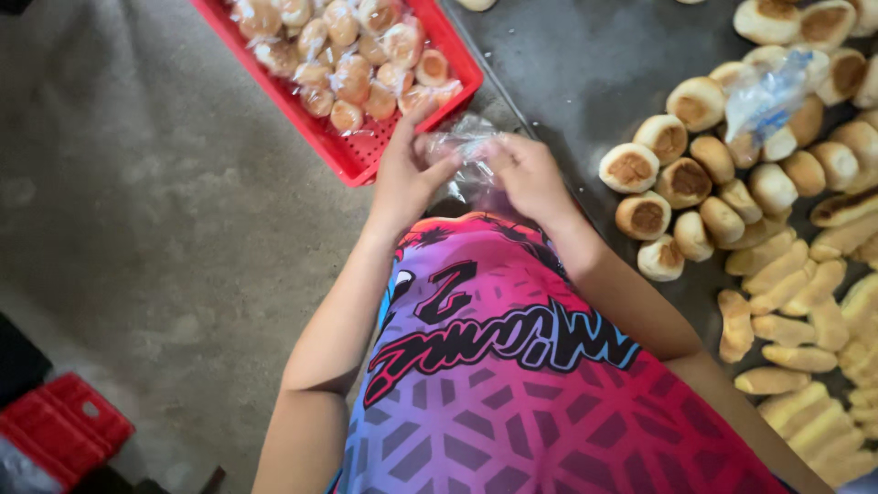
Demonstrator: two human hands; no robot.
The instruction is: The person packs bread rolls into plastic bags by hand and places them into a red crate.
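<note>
Clear bag point(465, 155) | left hand point(402, 178), right hand point(526, 174) grip closed on it | beside red crate point(352, 151)

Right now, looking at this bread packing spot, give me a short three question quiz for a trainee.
1. True or false: both hands, left hand and right hand, grip one clear plastic bag.
2. Where do the wrapped buns lie? A) red crate B) dark table C) floor
3. Fill in: the long finger rolls lie loose and ____ on the table.

Key: 1 true; 2 A; 3 unwrapped.
</note>
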